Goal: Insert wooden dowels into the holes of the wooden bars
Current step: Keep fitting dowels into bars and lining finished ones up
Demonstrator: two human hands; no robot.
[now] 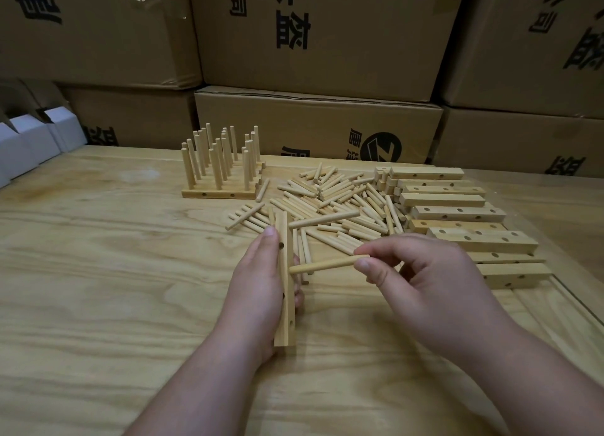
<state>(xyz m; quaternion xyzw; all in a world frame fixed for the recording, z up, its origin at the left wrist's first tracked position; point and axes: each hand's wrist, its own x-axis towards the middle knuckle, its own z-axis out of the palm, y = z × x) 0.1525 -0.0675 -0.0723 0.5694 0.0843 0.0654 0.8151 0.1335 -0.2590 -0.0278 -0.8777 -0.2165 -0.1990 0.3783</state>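
Left hand [258, 288] gripping bar [285, 282] lengthwise away, right hand [421, 282] pinching dowel [327, 264] crosswise

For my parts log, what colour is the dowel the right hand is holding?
Pale, unpainted natural wood. The dowel pinched by the right hand shows best in the head view.

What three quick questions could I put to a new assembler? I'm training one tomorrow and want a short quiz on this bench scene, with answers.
1. True or false: the left hand holds a wooden bar on edge.
2. What does the right hand pinch? A) a dowel B) a screw C) a box
3. On which side of the loose dowel pile do the empty bars lie?

Key: 1 true. 2 A, a dowel, its tip at the bar. 3 the right; the finished bars stand to its left.
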